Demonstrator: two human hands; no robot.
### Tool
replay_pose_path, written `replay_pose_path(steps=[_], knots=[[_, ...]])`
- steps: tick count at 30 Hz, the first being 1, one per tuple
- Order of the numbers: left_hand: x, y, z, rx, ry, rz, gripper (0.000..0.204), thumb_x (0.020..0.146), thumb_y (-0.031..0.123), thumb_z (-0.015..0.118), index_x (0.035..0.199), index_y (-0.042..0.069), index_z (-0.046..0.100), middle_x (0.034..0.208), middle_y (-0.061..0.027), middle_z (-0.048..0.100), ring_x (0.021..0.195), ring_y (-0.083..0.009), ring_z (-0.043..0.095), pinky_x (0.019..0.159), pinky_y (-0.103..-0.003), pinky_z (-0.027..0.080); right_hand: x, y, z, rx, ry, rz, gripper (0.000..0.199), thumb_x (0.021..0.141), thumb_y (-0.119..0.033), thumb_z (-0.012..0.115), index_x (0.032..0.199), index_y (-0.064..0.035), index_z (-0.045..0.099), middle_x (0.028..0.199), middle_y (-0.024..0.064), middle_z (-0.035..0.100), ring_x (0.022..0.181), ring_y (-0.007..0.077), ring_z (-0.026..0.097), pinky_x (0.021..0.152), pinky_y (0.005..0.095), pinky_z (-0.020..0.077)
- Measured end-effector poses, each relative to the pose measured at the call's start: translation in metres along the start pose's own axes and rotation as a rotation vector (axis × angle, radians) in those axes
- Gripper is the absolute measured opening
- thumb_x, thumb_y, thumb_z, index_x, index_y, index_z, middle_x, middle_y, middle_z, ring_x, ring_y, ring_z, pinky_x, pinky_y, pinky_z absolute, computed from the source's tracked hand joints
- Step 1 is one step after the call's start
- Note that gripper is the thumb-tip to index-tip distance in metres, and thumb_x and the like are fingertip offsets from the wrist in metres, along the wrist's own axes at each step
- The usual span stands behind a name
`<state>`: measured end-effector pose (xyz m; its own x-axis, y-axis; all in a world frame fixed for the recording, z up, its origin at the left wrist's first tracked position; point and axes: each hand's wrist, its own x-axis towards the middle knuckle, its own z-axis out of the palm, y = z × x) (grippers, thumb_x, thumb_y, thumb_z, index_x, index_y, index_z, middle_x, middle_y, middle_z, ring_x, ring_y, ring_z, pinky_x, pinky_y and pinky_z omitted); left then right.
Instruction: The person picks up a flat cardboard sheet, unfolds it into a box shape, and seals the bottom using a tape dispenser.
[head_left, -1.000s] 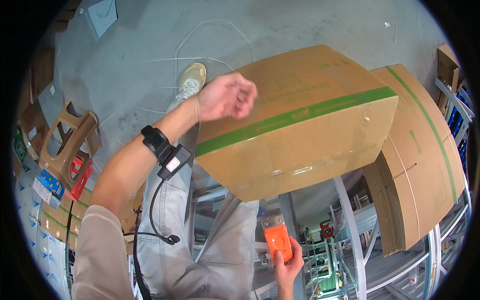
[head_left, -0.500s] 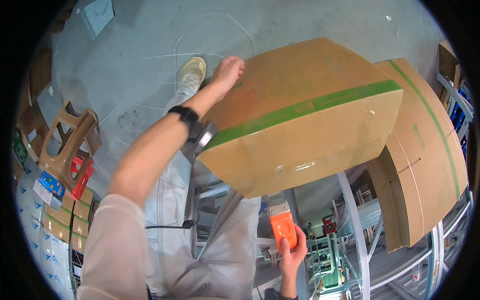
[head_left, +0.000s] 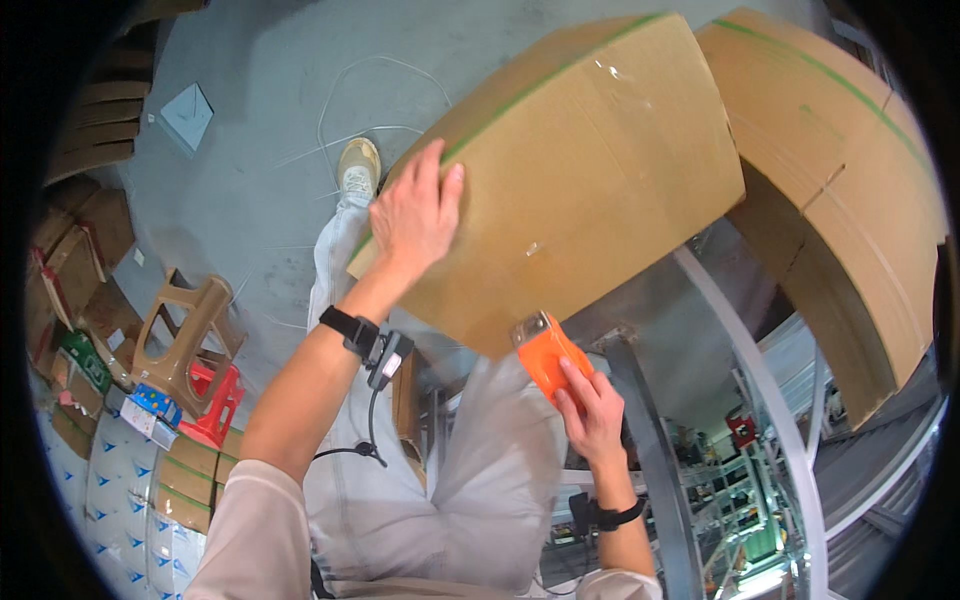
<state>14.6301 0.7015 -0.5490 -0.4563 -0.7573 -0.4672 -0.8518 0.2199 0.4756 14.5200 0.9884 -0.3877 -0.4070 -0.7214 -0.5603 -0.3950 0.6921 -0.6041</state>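
Observation:
A large brown cardboard box (head_left: 590, 170) stands tilted before my legs, green tape along its upper far edge. My left hand (head_left: 415, 215) lies against the box's left part, near the taped edge, fingers spread. In my right hand (head_left: 592, 412), below the box's near lower edge, is an orange handheld tool (head_left: 550, 357) with a silver metal end, its exact kind unclear. The thumb and fingers wrap round its body, and the metal end points toward the box. The underside of the box is hidden.
Bound flat cardboard (head_left: 840, 150) leans on the right, above a metal frame (head_left: 740, 330). A brown plastic stool (head_left: 185, 335) and a red stool (head_left: 215, 405) stand at left. Stacked cartons (head_left: 190, 475) sit near the lower left. A loose strap (head_left: 385, 60) lies on the floor.
The box has tipped, turning its plain side up toward me. My left hand has come down onto it from beyond its left end. My right hand has raised the orange tool closer to the box.

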Motion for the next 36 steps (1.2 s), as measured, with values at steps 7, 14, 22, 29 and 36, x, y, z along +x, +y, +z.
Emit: replay_pose_path(steps=[7, 14, 22, 29, 36], knots=[[0.001, -0.003, 0.0, 0.084, -0.058, -0.008, 0.061, 0.098, 0.06, 0.044, 0.14, 0.016, 0.055, 0.114, -0.0195, 0.072, 0.107, -0.0444, 0.067, 0.092, -0.052, 0.048, -0.039, 0.071, -0.02, -0.098, -0.006, -0.172, 0.066, 0.074, -0.025, 0.086, 0.137, -0.0238, 0.066, 0.086, 0.0105, 0.056, 0.073, 0.0297, 0.059, 0.068, 0.0389, 0.0527], [0.018, -0.029, 0.001, 0.165, 0.136, 0.037, 0.061, 0.098, 0.062, 0.044, 0.14, 0.019, 0.055, 0.11, -0.0204, 0.073, 0.106, -0.0419, 0.067, 0.092, -0.05, 0.048, -0.135, 0.206, -0.039, -0.201, 0.049, -0.034, 0.068, 0.074, -0.025, 0.084, 0.139, -0.0218, 0.064, 0.108, 0.0134, 0.066, 0.086, 0.0329, 0.068, 0.075, 0.0398, 0.058], [0.119, -0.121, -0.065, -0.084, -0.031, 0.269, 0.053, 0.105, 0.046, 0.045, 0.132, 0.003, 0.059, 0.12, -0.0142, 0.07, 0.111, -0.0247, 0.065, 0.095, -0.036, 0.048, -0.013, 0.184, 0.048, -0.082, 0.116, -0.114, 0.057, 0.082, -0.027, 0.077, 0.136, -0.0228, 0.061, 0.115, 0.0125, 0.066, 0.094, 0.0328, 0.069, 0.078, 0.0424, 0.0588], [0.149, -0.119, -0.093, -0.519, -0.191, -0.065, 0.06, 0.108, 0.047, 0.038, 0.141, -0.002, 0.053, 0.138, -0.0089, 0.062, 0.122, -0.0184, 0.06, 0.106, -0.032, 0.045, 0.116, 0.05, 0.07, -0.229, 0.023, -0.115, 0.035, 0.077, -0.015, 0.074, 0.11, -0.0073, 0.067, 0.084, 0.013, 0.071, 0.075, 0.0291, 0.072, 0.062, 0.041, 0.0573], [0.167, -0.138, -0.104, -0.645, -0.294, -0.07, 0.059, 0.109, 0.045, 0.035, 0.143, 0.0, 0.051, 0.141, -0.0073, 0.061, 0.126, -0.018, 0.058, 0.109, -0.032, 0.042, 0.17, -0.021, 0.086, -0.302, -0.258, 0.097, 0.016, 0.077, -0.015, 0.074, 0.091, -0.01, 0.078, 0.091, 0.0079, 0.077, 0.088, 0.0254, 0.076, 0.068, 0.0374, 0.0599]])
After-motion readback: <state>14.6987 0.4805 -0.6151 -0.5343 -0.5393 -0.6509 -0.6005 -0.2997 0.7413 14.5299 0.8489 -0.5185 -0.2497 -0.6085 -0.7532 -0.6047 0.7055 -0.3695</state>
